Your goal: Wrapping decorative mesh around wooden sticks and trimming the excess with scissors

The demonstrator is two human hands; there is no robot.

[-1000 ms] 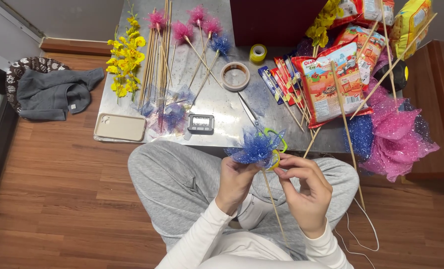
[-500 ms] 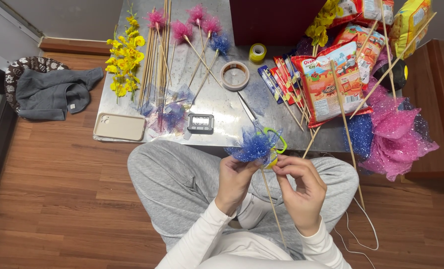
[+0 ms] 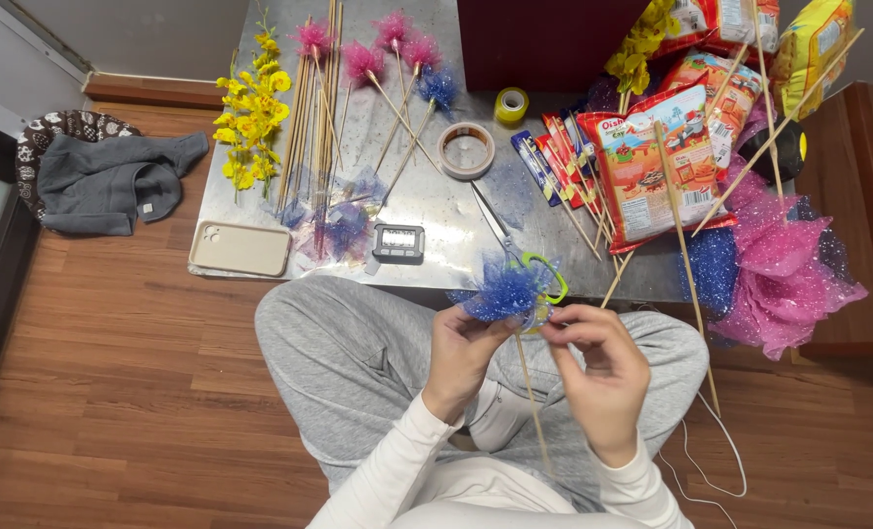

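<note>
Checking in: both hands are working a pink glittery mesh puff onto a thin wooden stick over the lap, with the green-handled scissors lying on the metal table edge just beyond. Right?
Not quite. In the head view the glittery mesh puff is blue, not pink. The rest holds: the left hand and right hand work it on the thin wooden stick over the lap, green-handled scissors on the metal table beyond.

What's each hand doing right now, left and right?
Left hand: closed around the blue mesh tuft at the top of a wooden stick.
Right hand: fingertips pinched at the tuft's base; anything held there is hidden.
</note>
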